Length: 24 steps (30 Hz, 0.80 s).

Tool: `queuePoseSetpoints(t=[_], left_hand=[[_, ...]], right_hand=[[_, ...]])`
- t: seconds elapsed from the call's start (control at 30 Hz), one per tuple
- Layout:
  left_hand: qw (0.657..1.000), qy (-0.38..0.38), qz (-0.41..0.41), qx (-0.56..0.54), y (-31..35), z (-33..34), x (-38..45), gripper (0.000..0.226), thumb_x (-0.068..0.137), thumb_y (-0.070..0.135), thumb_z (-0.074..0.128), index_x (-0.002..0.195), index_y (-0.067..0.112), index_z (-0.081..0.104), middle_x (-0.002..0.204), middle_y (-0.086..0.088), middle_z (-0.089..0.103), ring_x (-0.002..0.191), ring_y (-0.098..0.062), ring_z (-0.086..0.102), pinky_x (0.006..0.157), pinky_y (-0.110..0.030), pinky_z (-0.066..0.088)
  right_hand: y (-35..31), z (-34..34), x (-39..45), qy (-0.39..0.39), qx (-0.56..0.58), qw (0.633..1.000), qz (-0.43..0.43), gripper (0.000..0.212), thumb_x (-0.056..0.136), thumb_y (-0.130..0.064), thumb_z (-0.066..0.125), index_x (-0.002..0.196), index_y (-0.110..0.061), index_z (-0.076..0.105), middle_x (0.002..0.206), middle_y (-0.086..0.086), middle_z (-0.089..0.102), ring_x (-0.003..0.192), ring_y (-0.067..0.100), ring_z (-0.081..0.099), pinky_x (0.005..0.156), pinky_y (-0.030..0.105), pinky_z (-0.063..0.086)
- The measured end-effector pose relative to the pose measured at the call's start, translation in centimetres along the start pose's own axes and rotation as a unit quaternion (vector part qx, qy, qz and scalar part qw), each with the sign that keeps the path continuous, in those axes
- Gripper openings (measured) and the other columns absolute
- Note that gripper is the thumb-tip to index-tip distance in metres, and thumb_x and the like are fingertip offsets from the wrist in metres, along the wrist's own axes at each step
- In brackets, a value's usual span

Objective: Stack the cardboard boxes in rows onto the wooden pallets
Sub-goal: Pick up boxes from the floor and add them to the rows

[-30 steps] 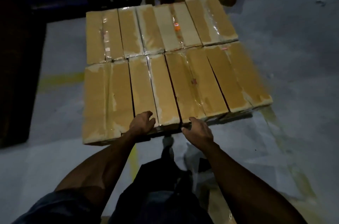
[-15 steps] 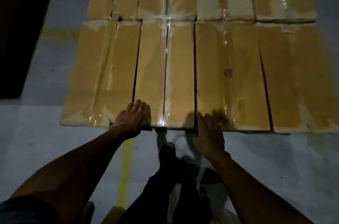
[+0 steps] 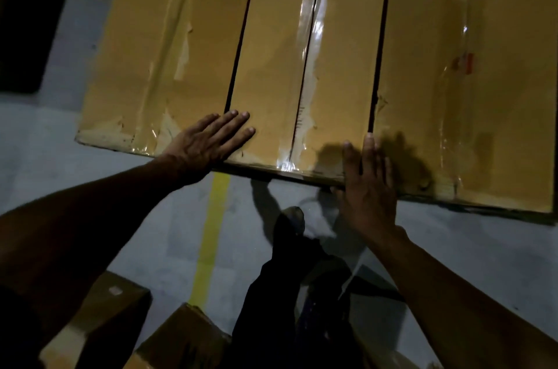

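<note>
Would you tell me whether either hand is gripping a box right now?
No, the left hand and right hand both lie flat with straight fingers on the box tops.

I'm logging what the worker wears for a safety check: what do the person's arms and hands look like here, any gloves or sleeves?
No gloves: the left hand and right hand are bare, with no rings, watch or wristband visible. Both forearms are uncovered up to the frame's edge; no sleeve shows in this dim view.

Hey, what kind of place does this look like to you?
Probably a warehouse or loading area. Taped cardboard boxes lie packed side by side in a row, the floor is bare grey concrete with a yellow painted line, and more boxes sit on the floor nearby.
</note>
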<state>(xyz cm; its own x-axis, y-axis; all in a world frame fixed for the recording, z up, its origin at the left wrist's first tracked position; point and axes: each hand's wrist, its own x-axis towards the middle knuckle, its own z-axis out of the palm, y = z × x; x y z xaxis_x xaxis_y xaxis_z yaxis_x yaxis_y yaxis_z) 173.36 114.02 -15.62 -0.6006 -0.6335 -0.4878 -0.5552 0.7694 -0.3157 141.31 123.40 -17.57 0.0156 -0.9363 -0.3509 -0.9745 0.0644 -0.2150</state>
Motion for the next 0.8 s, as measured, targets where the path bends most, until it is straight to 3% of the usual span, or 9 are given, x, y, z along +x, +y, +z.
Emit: queuePoseSetpoints(t=[0.1,0.27,0.43,0.53,0.6,0.67,0.73,0.8], left_hand=[[0.998,0.054,0.039,0.000,-0.6,0.7,0.4,0.077,0.098,0.013,0.035,0.155,0.009,-0.017,0.164,-0.022,-0.005,0.154,-0.034,0.012,0.123,-0.045,0.015],[0.993,0.106,0.052,-0.026,-0.4,1.1,0.6,0.062,0.102,0.010,0.033,0.157,0.004,0.004,0.162,-0.025,0.014,0.149,-0.038,0.027,0.118,-0.047,0.032],[0.995,0.081,0.011,-0.062,0.5,-0.1,0.5,0.079,0.100,0.015,0.044,0.158,0.005,-0.009,0.163,-0.025,0.009,0.150,-0.039,0.011,0.116,-0.049,0.032],[0.989,0.066,-0.024,-0.128,1.9,-2.5,1.3,0.094,0.088,0.044,0.066,0.154,-0.005,0.021,0.156,-0.030,0.029,0.144,-0.043,0.033,0.114,-0.052,0.031],[0.985,0.030,-0.021,-0.168,3.5,-4.7,2.3,0.110,0.082,0.064,0.065,0.156,-0.003,0.018,0.162,-0.026,0.020,0.150,-0.039,0.025,0.120,-0.048,0.018],[0.981,-0.013,-0.006,-0.195,5.9,-6.9,4.0,0.109,0.089,0.073,0.047,0.159,0.005,-0.004,0.168,-0.016,-0.005,0.155,-0.030,0.000,0.124,-0.040,0.002],[0.976,-0.016,0.002,-0.215,8.6,-9.1,6.5,0.104,0.093,0.073,0.039,0.159,0.009,-0.010,0.167,-0.010,-0.014,0.155,-0.025,-0.010,0.124,-0.037,-0.004],[0.972,0.018,0.013,-0.234,11.3,-11.3,9.2,0.100,0.095,0.066,0.043,0.159,0.009,-0.008,0.168,-0.009,-0.013,0.155,-0.025,-0.010,0.123,-0.036,-0.005]], right_hand=[[0.1,0.7,0.2,0.027,0.004,1.000,0.009,0.101,0.084,-0.033,0.077,0.160,-0.021,0.012,0.166,0.019,0.001,0.153,0.038,0.007,0.120,0.046,0.006],[0.4,0.8,0.3,0.037,0.003,0.999,0.006,0.100,0.083,-0.033,0.079,0.160,-0.021,0.015,0.166,0.020,0.006,0.152,0.039,0.013,0.119,0.048,0.011],[0.6,0.9,0.2,0.034,-0.005,0.999,0.003,0.096,0.086,-0.034,0.075,0.160,-0.023,0.015,0.167,0.018,0.003,0.152,0.038,0.014,0.120,0.048,0.012],[1.0,0.7,0.1,0.031,-0.020,0.999,-0.008,0.098,0.081,-0.028,0.079,0.159,-0.022,0.019,0.166,0.019,0.010,0.150,0.039,0.020,0.118,0.050,0.024],[1.6,0.1,0.0,0.014,-0.030,0.999,-0.019,0.102,0.077,-0.017,0.079,0.159,-0.023,0.018,0.166,0.018,0.010,0.151,0.038,0.018,0.117,0.050,0.027],[2.3,-0.8,-0.4,-0.006,-0.038,0.999,-0.022,0.101,0.081,-0.008,0.071,0.161,-0.025,0.011,0.167,0.016,0.004,0.153,0.036,0.011,0.118,0.048,0.022],[3.4,-1.3,-0.6,-0.013,-0.035,0.999,-0.002,0.094,0.088,-0.007,0.063,0.161,-0.023,0.006,0.168,0.014,0.000,0.154,0.034,0.007,0.120,0.045,0.017],[5.0,-1.5,-0.7,0.001,-0.030,0.999,0.023,0.087,0.090,-0.010,0.062,0.160,-0.017,0.012,0.167,0.016,0.005,0.154,0.033,0.010,0.121,0.044,0.015]])
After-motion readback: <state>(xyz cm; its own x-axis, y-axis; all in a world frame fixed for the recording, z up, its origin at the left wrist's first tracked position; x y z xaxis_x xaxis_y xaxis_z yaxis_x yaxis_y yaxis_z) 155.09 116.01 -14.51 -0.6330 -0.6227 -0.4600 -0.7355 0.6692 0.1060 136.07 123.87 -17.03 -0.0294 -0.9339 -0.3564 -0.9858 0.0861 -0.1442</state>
